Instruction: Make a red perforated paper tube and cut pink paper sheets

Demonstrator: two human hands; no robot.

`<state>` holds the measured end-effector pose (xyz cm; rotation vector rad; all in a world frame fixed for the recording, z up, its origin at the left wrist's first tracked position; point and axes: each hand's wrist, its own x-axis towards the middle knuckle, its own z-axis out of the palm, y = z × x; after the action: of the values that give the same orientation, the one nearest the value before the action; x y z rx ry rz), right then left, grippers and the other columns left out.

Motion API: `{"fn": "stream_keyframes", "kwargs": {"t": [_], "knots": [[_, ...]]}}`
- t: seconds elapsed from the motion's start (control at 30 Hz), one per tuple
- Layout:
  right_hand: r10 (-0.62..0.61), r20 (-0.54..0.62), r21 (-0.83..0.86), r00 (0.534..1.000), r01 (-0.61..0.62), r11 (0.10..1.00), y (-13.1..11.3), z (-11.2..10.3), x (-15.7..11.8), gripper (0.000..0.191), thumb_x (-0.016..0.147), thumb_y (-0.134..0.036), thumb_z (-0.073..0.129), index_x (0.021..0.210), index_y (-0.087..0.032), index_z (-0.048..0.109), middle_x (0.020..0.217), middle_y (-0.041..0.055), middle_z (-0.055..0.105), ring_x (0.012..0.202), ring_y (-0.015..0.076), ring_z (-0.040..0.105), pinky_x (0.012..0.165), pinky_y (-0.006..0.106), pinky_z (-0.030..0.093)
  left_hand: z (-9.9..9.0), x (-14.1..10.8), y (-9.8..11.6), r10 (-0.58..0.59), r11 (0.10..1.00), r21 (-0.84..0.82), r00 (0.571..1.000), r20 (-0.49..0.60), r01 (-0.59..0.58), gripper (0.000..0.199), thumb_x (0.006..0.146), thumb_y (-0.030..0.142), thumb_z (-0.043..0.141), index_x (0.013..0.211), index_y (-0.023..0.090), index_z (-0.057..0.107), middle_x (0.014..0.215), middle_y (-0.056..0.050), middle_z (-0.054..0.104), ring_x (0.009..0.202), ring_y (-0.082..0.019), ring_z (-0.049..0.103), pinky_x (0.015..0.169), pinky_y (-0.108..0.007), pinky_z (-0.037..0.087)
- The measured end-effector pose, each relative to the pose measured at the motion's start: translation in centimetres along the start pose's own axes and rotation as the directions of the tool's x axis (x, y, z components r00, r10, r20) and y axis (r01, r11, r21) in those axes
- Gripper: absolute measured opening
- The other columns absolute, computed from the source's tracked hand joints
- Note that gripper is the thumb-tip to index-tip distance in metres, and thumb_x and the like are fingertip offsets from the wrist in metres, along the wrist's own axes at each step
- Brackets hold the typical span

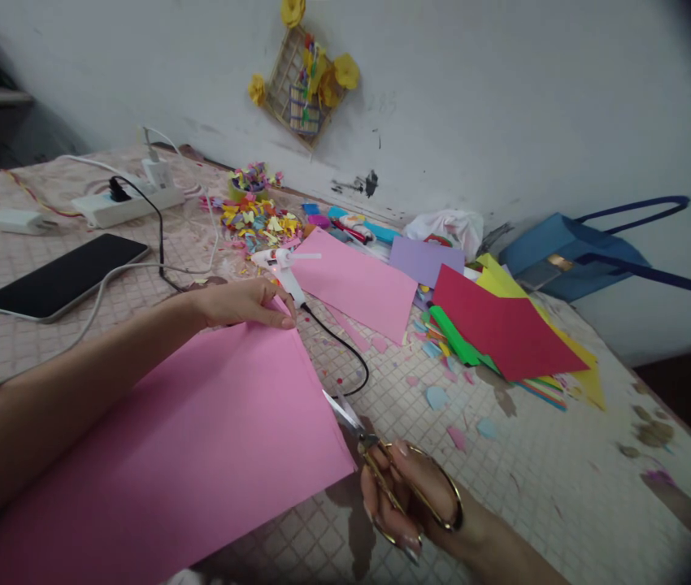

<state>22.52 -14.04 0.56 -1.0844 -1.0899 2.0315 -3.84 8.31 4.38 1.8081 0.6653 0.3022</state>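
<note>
My left hand [248, 305] grips the far edge of a large sheet of pink paper [180, 455], thumb on top and fingers mostly hidden behind. The sheet slopes down toward me, with a narrow fold or line along its right edge. In my right hand [403, 496] are gold-handled scissors [368, 441], their blades slightly apart. The blade tips lie by the paper's right edge; whether they touch it I cannot tell. Just beyond my left hand is a white glue gun [284, 272], its black cord curving across the table.
A tablet [68, 276] and a power strip [132, 205] with cables lie at left. Paper scraps [260, 219] are heaped at the back. Another pink sheet [354, 284], a red sheet [501, 321] and a blue bag [571, 256] lie to the right. Loose cuttings [436, 396] dot the patterned table.
</note>
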Motion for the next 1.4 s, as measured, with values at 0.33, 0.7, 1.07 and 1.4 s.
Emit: {"fn": "stream_keyframes", "kwargs": {"t": [0.33, 0.7, 1.07, 1.4], "knots": [[-0.035, -0.006, 0.035, 0.999, 0.036, 0.999, 1.1, 0.1, -0.3, 0.076, 0.088, -0.074, 0.025, 0.069, -0.01, 0.061, 0.035, -0.0058, 0.039, 0.029, 0.0059, 0.033, 0.033, 0.018, 0.025, 0.1, -0.1, 0.3, 0.032, 0.999, 0.032, 0.999, -0.036, -0.031, 0.027, 0.072, 0.041, 0.072, 0.076, 0.015, 0.068, 0.065, 0.002, 0.061, 0.059, -0.009, 0.051, 0.056, -0.017, 0.04], [-0.018, -0.04, -0.057, 0.999, 0.015, 0.998, 0.6, 0.3, -1.6, 0.08, 0.086, -0.076, 0.022, 0.072, -0.009, 0.063, 0.037, -0.0053, 0.04, 0.031, 0.0061, 0.033, 0.035, 0.018, 0.023, 0.1, -0.4, 0.1, -0.004, 0.999, -0.038, 1.0, -0.013, 0.003, 0.028, 0.074, 0.042, 0.071, 0.077, 0.015, 0.066, 0.063, 0.003, 0.059, 0.057, -0.009, 0.051, 0.054, -0.017, 0.04], [-0.006, -0.042, -0.089, 0.999, 0.002, 0.996, 0.4, 0.4, -2.4, 0.077, 0.088, -0.074, 0.022, 0.074, -0.01, 0.064, 0.038, -0.0057, 0.039, 0.033, 0.0067, 0.033, 0.039, 0.019, 0.028, 0.0, -0.4, 0.0, -0.013, 0.999, -0.034, 0.999, -0.029, 0.012, 0.028, 0.074, 0.042, 0.071, 0.079, 0.015, 0.067, 0.063, 0.002, 0.061, 0.054, -0.009, 0.052, 0.052, -0.017, 0.04], [0.013, -0.056, -0.009, 0.998, -0.014, 1.0, 1.8, -0.1, -2.4, 0.079, 0.086, -0.076, 0.021, 0.072, -0.01, 0.062, 0.036, -0.0048, 0.04, 0.031, 0.0066, 0.034, 0.036, 0.018, 0.028, 0.2, -0.4, 0.1, -0.001, 0.999, -0.043, 1.0, -0.023, 0.0, 0.032, 0.072, 0.045, 0.072, 0.079, 0.014, 0.066, 0.057, 0.004, 0.055, 0.051, -0.008, 0.047, 0.047, -0.016, 0.036]]}}
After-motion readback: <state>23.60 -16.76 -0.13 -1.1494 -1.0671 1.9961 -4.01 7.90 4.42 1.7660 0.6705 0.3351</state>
